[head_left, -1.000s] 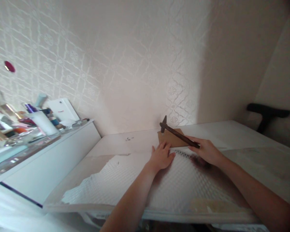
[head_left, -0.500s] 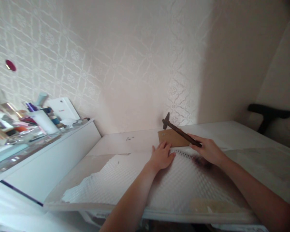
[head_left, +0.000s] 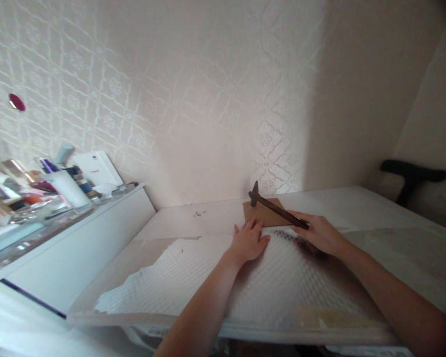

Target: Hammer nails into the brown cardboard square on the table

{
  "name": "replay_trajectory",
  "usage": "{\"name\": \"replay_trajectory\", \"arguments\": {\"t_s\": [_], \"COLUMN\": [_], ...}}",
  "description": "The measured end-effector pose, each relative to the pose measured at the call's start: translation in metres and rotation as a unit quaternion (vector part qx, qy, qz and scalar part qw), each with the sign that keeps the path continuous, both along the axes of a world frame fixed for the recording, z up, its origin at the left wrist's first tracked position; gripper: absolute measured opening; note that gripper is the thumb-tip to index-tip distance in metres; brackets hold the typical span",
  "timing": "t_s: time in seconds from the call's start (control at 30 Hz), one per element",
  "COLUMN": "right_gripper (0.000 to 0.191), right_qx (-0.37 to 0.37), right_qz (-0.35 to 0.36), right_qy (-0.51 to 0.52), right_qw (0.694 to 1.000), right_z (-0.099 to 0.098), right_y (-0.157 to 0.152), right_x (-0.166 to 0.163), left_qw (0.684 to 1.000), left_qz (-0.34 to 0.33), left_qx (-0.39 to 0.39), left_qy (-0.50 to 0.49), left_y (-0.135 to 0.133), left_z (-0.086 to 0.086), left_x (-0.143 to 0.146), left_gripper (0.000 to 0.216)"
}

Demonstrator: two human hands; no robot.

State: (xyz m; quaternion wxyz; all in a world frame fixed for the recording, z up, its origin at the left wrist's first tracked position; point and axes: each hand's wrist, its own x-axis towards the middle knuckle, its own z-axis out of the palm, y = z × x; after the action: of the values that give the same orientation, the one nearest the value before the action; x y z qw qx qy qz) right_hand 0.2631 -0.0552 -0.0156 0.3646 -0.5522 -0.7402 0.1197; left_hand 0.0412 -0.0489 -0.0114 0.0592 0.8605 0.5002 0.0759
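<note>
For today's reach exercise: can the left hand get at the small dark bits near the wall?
Probably yes: the left hand holds nothing, and nothing stands between it and the small dark bits.

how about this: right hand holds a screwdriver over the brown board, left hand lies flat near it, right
Not a screwdriver: the head view shows the right hand holding a hammer over the brown board, left hand flat near it.

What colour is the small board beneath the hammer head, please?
The board is plain brown, seen in the head view.
</note>
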Motion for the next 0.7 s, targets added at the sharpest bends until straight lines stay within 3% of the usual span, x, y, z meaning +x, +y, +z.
{"name": "replay_trajectory", "arguments": {"t_s": [0.2, 0.7], "right_gripper": [0.047, 0.046], "right_qx": [0.025, 0.004], "right_qz": [-0.015, -0.004], "right_qy": [0.015, -0.005], "right_qw": [0.999, 1.000], "right_z": [0.0019, 0.0018], "right_y": [-0.0017, -0.0023], "right_x": [-0.0011, -0.0006], "left_qw": [1.000, 1.000], "left_qz": [0.004, 0.000], "left_qx": [-0.002, 0.002], "left_qy": [0.009, 0.017], "left_y": [-0.0007, -0.0007], "left_z": [0.0005, 0.0012], "left_x": [-0.0004, -0.0003], "left_gripper": [0.058, 0.057]}}
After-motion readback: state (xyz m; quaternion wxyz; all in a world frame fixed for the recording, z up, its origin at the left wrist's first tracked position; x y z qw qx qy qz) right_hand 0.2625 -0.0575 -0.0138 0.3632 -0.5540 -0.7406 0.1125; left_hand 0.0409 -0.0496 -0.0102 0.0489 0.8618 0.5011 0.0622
